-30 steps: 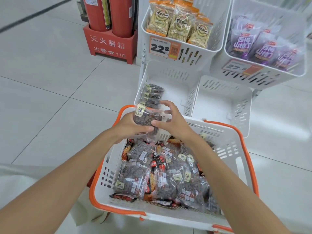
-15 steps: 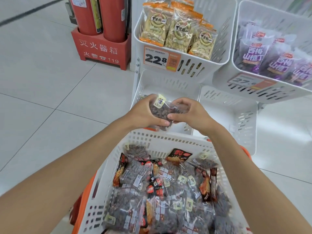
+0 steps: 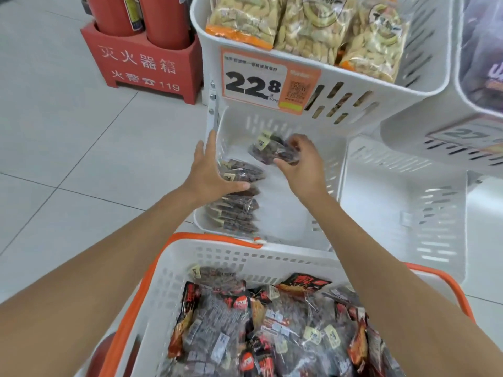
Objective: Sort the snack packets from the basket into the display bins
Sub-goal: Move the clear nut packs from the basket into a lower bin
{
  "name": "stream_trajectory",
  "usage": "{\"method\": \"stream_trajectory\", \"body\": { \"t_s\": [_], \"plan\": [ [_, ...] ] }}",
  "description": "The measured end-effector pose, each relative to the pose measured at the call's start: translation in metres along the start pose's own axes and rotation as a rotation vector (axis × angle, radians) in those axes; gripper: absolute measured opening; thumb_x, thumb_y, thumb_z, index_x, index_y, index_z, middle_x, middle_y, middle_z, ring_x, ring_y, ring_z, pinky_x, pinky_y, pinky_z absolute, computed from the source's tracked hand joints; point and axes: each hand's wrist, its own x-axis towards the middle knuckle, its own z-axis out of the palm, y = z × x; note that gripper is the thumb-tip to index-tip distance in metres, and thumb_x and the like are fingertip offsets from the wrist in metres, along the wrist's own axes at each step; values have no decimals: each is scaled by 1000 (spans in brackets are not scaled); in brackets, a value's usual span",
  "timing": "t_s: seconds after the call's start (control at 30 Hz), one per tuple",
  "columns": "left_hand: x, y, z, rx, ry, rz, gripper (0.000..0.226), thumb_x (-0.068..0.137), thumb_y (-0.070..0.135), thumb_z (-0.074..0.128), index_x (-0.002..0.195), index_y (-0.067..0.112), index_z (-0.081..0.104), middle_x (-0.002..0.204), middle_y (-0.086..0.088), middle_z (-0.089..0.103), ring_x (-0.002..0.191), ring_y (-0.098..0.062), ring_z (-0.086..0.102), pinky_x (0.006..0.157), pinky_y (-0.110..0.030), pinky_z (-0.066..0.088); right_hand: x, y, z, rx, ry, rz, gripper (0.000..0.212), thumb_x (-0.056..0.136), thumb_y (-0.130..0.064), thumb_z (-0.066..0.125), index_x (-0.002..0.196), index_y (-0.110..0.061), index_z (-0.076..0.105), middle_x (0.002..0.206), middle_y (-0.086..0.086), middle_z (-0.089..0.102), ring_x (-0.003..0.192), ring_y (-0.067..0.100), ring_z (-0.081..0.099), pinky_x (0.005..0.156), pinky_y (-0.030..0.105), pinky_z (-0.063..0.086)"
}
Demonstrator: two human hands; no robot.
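Gripping a clear crinkly plastic packet of dark brown lumpy pieces, the right hand curls its fingers round the packet's right end, with the thumb along the near edge. A small pale yellow paper sticker sits at the packet's eleven o'clock corner. The packet is held tilted inside the white slotted plastic lower-left display bin, just above frame centre.

The left hand is open, its fingers straight, spread and pointing to twelve o'clock along the bin's left wall. Its thumb lies on a row of matching clear packets, which stand on edge and overlap like shingles against that wall, at seven o'clock from the held packet.

At six o'clock of the frame, a white perforated plastic basket with an orange rim holds a glossy heap of clear and black-and-red printed packets, blurred. From twelve to one o'clock sits an upper white plastic bin of pale seed packets with orange edges. On its front is an orange-and-white price card reading 22.8. At eleven o'clock a red moulded fire extinguisher box with white characters stands on the glossy pale grey tiled floor. At three o'clock is a second white slotted lower bin.
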Motion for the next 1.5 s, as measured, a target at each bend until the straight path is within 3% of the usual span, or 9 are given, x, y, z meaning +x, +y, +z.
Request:
{"method": "stream_trajectory", "body": {
  "t_s": [0.13, 0.3, 0.47, 0.63, 0.77, 0.83, 1.23, 1.4, 1.5],
  "plan": [
    [7, -14, 11, -79, -14, 47, 135, 69, 11, 88, 155, 30, -14, 164, -2, -5, 151, -18, 6, 119, -39, 22, 14, -2, 29, 200, -343, 88, 45, 78, -24, 81, 115, -17, 57, 111, -7, 58, 103, 13, 59, 85, 25, 48],
    [10, -26, 11, -119, 5, 93, 136, 55, 19, 83, 155, 37, -8, 158, 10, 16, 145, -18, 26, 101, -53, 49, 15, 6, 44, 219, -350, 121, 34, 90, -26, 70, 117, -23, 50, 104, -18, 53, 98, 8, 58, 83, 17, 45],
    [5, -17, 10, -139, 9, 136, 116, 71, -3, 83, 154, 19, 6, 128, 29, 29, 112, 31, 32, 89, 3, 34, 16, 5, 42, 301, -251, 244, 32, 90, -23, 69, 121, -15, 61, 119, -3, 59, 92, -7, 57, 75, 7, 44],
    [-13, -2, 6, -101, 5, 103, 97, 81, -9, 72, 153, 7, 9, 110, 33, 26, 86, 44, 27, 73, 11, 28, 16, -5, 71, 163, -115, 243, 33, 85, -20, 73, 116, -16, 62, 122, 10, 49, 105, 20, 55, 93, 23, 42],
    [-22, -5, -2, -63, 42, -4, 102, 83, 8, 76, 157, 15, 7, 156, 5, 27, 143, -5, 27, 106, -16, 29, 9, -3, 65, 205, -115, 227, 53, 84, -28, 75, 132, -17, 56, 140, 12, 45, 130, 22, 45, 112, 32, 35],
    [-30, -3, -4, -3, 91, -37, 98, 83, 16, 78, 157, 18, 14, 158, -4, 27, 144, -22, 28, 112, -31, 31, -7, -5, 53, 200, -134, 213, 64, 85, -33, 74, 142, -21, 47, 152, 9, 33, 142, 21, 29, 117, 34, 26],
    [-167, 13, 10, 187, 60, 184, 46, 84, 21, 77, 127, 22, 60, 123, 4, 60, 107, -14, 55, 96, -29, 45, -179, -54, -58, 103, -144, 69, 39, 90, -16, 68, 126, -24, 57, 121, -8, 52, 100, 3, 50, 82, 12, 44],
    [-217, -4, -3, 164, 114, 96, 43, 84, 21, 77, 123, 19, 61, 117, 4, 58, 98, -12, 53, 91, -32, 47, -243, -55, -47, -27, -497, 137, 48, 90, -28, 69, 135, -22, 53, 135, -3, 53, 120, 12, 50, 100, 26, 43],
    [-242, -10, -9, 162, 66, 67, 44, 85, 22, 76, 125, 23, 59, 120, 5, 56, 101, -13, 55, 92, -36, 50, -258, -58, -10, -132, -847, 105, 74, 90, -38, 68, 152, -22, 31, 159, 3, 24, 146, 22, 23, 116, 36, 24]
  ]
}}
